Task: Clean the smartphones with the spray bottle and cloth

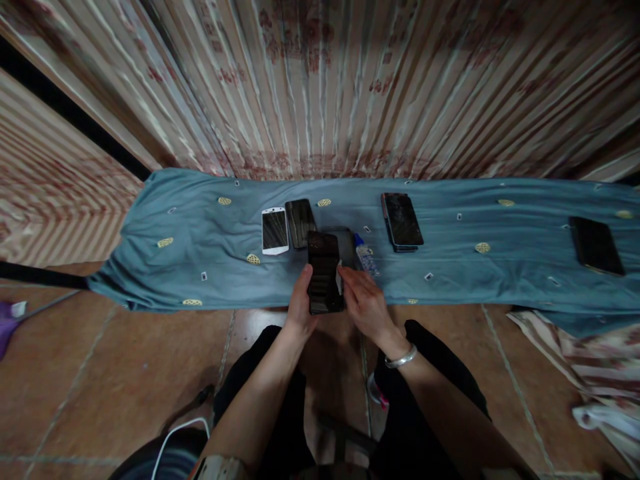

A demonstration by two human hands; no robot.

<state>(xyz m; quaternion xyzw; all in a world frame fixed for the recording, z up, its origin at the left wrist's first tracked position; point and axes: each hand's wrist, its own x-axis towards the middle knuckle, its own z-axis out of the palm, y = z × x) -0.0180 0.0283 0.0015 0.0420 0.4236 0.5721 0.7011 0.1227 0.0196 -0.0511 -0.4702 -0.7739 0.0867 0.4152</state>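
Observation:
My left hand (301,303) is closed round the left side of a black smartphone (324,275), which is held up over the front edge of the cloth-covered bench. Its dark glossy face reflects striped light. At the phone's right edge, the bent fingers of my right hand (367,301) pinch a small whitish piece (339,279); whether it is cloth or paper I cannot tell. Just behind the held phone lies a dark flat thing (345,241), partly covered from view. Beside it rests a clear bottle with a blue cap (367,256).
A white phone (275,231) and a black phone (301,223) lie left of centre. To the right are a stack of phones (402,220) and a dark phone (596,245). Blue cloth (480,220) covers the narrow bench; a striped curtain (320,87) hangs behind.

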